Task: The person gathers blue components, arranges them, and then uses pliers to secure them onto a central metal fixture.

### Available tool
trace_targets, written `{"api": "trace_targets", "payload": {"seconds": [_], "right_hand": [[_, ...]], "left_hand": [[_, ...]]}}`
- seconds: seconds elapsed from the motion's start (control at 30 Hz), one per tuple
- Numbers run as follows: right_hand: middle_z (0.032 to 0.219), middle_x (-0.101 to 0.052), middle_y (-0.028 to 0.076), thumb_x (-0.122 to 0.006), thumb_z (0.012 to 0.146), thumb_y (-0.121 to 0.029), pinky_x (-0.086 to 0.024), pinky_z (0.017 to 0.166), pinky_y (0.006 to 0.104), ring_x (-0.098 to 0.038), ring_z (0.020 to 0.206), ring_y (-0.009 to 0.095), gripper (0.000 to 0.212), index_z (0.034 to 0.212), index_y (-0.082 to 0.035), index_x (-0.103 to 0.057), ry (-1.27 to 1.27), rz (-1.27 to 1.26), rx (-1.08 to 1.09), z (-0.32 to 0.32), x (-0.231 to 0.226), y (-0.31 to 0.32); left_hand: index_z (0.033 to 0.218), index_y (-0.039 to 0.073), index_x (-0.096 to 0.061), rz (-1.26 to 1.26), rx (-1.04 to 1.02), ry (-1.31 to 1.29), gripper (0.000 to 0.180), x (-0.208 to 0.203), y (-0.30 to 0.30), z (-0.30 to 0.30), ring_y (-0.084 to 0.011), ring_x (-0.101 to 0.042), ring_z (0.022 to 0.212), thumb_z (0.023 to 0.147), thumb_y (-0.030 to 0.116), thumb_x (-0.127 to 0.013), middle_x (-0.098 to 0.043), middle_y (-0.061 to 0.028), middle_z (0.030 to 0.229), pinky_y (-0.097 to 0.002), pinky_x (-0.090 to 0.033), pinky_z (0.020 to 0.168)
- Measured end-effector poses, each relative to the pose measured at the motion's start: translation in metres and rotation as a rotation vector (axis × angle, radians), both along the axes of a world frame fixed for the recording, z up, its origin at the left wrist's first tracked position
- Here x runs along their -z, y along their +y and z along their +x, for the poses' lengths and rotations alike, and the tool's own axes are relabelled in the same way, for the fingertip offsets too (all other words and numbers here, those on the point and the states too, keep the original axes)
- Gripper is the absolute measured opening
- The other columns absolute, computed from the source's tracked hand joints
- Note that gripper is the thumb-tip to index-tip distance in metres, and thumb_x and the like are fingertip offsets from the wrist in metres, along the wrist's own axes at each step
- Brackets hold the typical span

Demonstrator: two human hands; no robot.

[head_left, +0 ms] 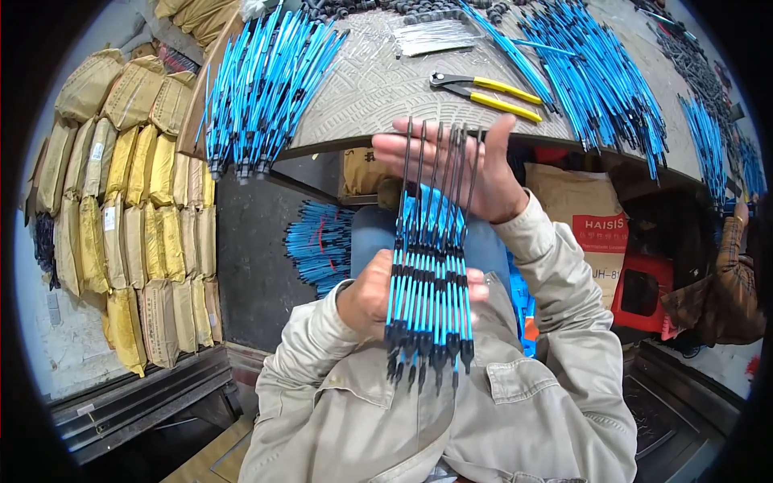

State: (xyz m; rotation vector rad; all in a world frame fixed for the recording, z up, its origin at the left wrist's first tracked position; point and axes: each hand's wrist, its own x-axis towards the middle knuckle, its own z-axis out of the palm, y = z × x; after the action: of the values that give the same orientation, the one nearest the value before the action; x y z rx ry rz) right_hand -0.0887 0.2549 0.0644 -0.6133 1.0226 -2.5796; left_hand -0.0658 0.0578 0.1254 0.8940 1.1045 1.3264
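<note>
A bundle of thin blue rods with black fittings (429, 278) is spread like a fan above my lap, its thin black tips pointing toward the table. My left hand (370, 291) is wrapped around its middle from beneath, the fingers partly hidden behind the rods. Behind the black tips, my right hand (498, 183) is flat with its palm up, its thumb raised and fingers stretched out to the left. Some tips lie across those fingers, and whether they touch the skin I cannot tell.
On the table (362, 88) lie end-cutting pincers (487, 92) with yellow handles, white strips (435, 38), and blue rod piles at left (262, 88) and right (600, 76). More rods (320, 245) sit below. Stacked sacks (141, 161) line the left wall. Another person's sleeve (729, 266) shows at right.
</note>
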Motion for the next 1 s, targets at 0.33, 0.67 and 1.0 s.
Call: {"api": "trace_targets", "payload": {"seconds": [0.33,0.67,1.0], "right_hand": [[0.139,-0.036,0.023,-0.030,0.079,-0.075,-0.024,0.110,0.0386,-0.035,0.131,0.030,0.098,0.140,0.001,-0.025,-0.110,0.349,0.245,-0.102,0.014,0.045],[0.142,-0.037,0.011,-0.057,0.086,-0.039,-0.018,0.111,0.0443,-0.031,0.134,0.028,0.060,0.137,-0.012,-0.040,1.016,1.574,0.429,-0.095,0.009,0.049],[0.140,-0.041,0.009,-0.057,0.085,-0.013,-0.024,0.109,0.0417,-0.036,0.131,0.026,0.051,0.134,-0.013,-0.044,0.800,1.851,0.751,-0.070,0.006,0.109]], "left_hand": [[0.105,0.007,-0.064,0.342,-0.390,0.622,0.030,0.070,0.048,-0.082,-0.0268,-0.059,0.105,0.076,0.015,-0.060,-0.061,-0.0113,0.113,-0.0396,-0.045,0.092],[0.101,0.008,-0.069,-0.097,-0.489,-0.348,0.030,0.094,0.046,-0.099,-0.0253,-0.064,0.099,0.071,0.007,-0.068,-0.066,-0.0109,0.108,-0.0355,-0.048,0.089],[0.102,0.004,-0.068,0.272,-0.596,0.412,0.030,0.089,0.044,-0.103,-0.0258,-0.064,0.099,0.073,0.001,-0.067,-0.065,-0.0162,0.107,-0.0343,-0.051,0.084]]}}
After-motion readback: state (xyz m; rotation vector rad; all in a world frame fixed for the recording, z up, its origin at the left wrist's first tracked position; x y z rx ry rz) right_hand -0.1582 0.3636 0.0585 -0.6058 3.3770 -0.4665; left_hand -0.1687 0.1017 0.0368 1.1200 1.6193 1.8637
